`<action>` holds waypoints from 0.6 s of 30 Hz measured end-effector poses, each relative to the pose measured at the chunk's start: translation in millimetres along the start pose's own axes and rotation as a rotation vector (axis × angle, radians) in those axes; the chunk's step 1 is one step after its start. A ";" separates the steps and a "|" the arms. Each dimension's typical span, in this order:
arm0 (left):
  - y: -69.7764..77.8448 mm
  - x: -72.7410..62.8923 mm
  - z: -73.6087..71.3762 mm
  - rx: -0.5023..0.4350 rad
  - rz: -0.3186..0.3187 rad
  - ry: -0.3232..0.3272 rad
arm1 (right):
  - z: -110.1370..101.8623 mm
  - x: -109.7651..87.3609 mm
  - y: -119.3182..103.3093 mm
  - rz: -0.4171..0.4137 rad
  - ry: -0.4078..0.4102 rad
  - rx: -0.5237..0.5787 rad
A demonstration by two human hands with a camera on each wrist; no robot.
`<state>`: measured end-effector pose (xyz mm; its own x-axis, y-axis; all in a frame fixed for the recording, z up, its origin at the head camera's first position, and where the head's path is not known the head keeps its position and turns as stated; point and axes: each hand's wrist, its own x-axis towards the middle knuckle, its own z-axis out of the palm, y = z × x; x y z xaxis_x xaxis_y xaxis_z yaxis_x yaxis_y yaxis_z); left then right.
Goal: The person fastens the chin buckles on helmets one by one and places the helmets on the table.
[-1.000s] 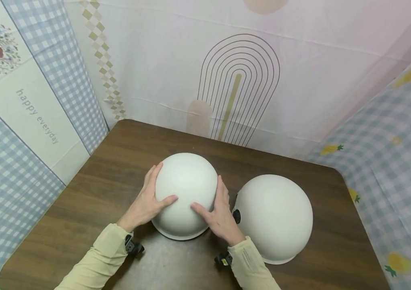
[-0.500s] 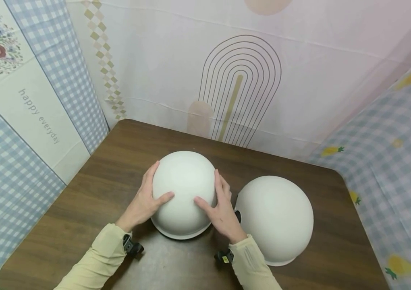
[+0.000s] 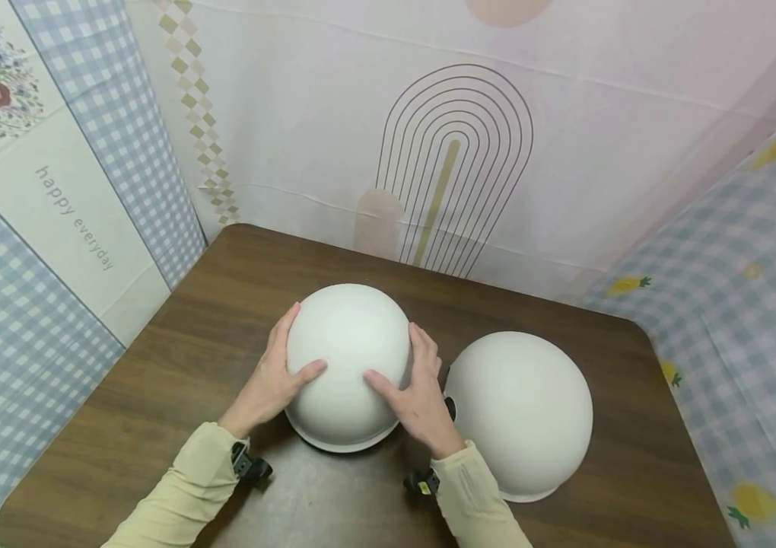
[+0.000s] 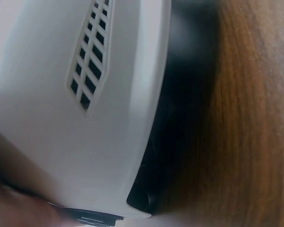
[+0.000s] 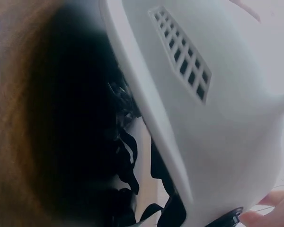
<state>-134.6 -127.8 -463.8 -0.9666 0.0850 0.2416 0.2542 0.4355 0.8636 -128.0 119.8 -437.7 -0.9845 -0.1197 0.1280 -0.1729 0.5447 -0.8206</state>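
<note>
A white hard hat (image 3: 350,327), dome up, is held between my two hands at the middle of the table. My left hand (image 3: 270,384) grips its left side with the thumb across the near face. On the opposite side, my right hand (image 3: 421,396) curves round the shell, thumb also in front. Both wrist views show slotted vents (image 4: 91,61) above the rim. Under the rim, black straps (image 5: 128,151) hang in a dark gap, seen in the right wrist view. Most of the hat's inside is hidden.
A second white hard hat (image 3: 521,411) sits dome up just right of my right hand, with a dark fitting (image 3: 451,409) on its left side. The brown wooden table (image 3: 176,365) backs onto a patterned curtain (image 3: 292,99), with checked cloths at both sides.
The held hard hat has shifted very slightly left and away from me. My right hand has moved a little up its side. The second hat has stayed in place.
</note>
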 end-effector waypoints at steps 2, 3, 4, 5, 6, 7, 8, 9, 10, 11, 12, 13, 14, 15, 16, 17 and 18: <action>-0.1 -0.2 -1.2 -0.022 -0.013 -0.002 | -1.3 1.3 -0.5 -0.009 0.006 0.006; -0.3 0.0 -1.8 -0.037 -0.014 -0.002 | -1.9 1.8 -0.8 -0.013 0.006 0.010; -1.2 0.5 -2.3 -0.049 -0.015 -0.001 | -2.4 2.3 -1.3 -0.018 0.006 0.016; -1.3 0.7 -2.9 -0.061 -0.019 -0.002 | -2.8 2.9 -1.8 -0.021 0.004 0.023; -1.3 0.7 -3.6 -0.075 -0.022 -0.003 | -3.3 3.6 -2.3 -0.024 0.000 0.033; -1.0 0.8 -4.1 -0.087 -0.026 -0.003 | -3.7 4.2 -2.6 -0.028 -0.003 0.043; -1.1 1.1 -4.4 -0.097 -0.028 -0.004 | -4.1 4.7 -3.1 -0.033 -0.008 0.050; -1.3 1.4 -4.7 -0.104 -0.032 -0.005 | -4.4 5.3 -3.6 -0.038 -0.010 0.055; -1.1 1.3 -4.8 -0.111 -0.037 -0.007 | -4.7 5.8 -4.1 -0.045 -0.012 0.058; -0.7 1.0 -5.0 -0.116 -0.042 -0.008 | -4.8 6.1 -4.6 -0.051 -0.015 0.059; -0.7 0.7 -5.1 -0.119 -0.045 -0.008 | -4.9 6.2 -5.1 -0.056 -0.017 0.056; -0.5 0.3 -5.0 -0.122 -0.049 -0.008 | -4.9 6.2 -5.6 -0.060 -0.017 0.051; -0.4 -0.1 -5.0 -0.125 -0.051 -0.007 | -4.9 6.1 -6.3 -0.066 -0.015 0.045; -0.4 -0.5 -5.0 -0.127 -0.051 -0.007 | -4.8 5.9 -6.6 -0.070 -0.012 0.040; -0.2 -1.0 -5.0 -0.129 -0.052 -0.007 | -4.7 5.8 -7.1 -0.073 -0.010 0.036; -0.1 -1.5 -5.1 -0.129 -0.053 -0.006 | -4.7 5.6 -7.6 -0.078 -0.006 0.033; 0.3 -1.9 -5.2 -0.130 -0.057 -0.006 | -4.6 5.6 -7.8 -0.078 -0.003 0.030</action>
<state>-132.5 -132.5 -461.6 -0.9797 0.0688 0.1885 0.2006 0.3197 0.9260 -132.2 118.7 -428.0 -0.9679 -0.1636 0.1906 -0.2483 0.5082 -0.8246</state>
